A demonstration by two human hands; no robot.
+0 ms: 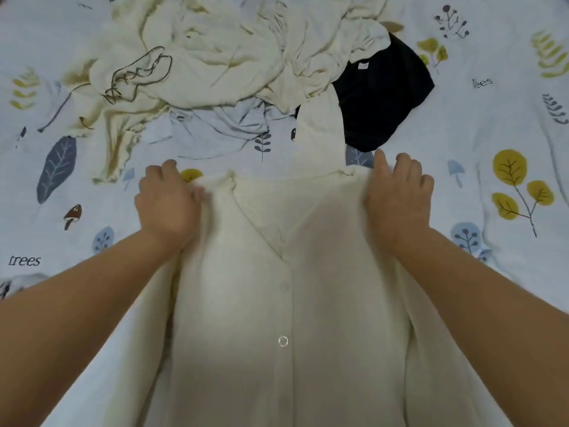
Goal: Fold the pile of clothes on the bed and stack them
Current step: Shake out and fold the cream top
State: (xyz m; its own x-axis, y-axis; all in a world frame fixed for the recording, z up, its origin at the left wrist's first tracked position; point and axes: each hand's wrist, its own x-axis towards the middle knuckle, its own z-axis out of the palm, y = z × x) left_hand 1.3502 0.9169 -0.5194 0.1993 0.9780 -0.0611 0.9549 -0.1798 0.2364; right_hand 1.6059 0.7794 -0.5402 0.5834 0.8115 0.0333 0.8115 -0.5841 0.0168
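Two hands on one cardigan (286, 303). I have my left hand (167, 200) and right hand (398, 195) curled over its shoulders, fingers bunching the knit at each top corner. It hangs front-up toward me, buttoned down the middle, collar end over the bed (492, 118). The unfolded pile (215, 53) lies beyond, well apart from my hands; a black garment (385, 94) sits at its right edge, and a pale strip runs from the collar toward it.

Risks as I judge them: uneven pull skews the placket, so folds land crooked. Sleeves drape loose under my forearms and may tuck beneath unseen. Laying it down too far forward could snag the pile.
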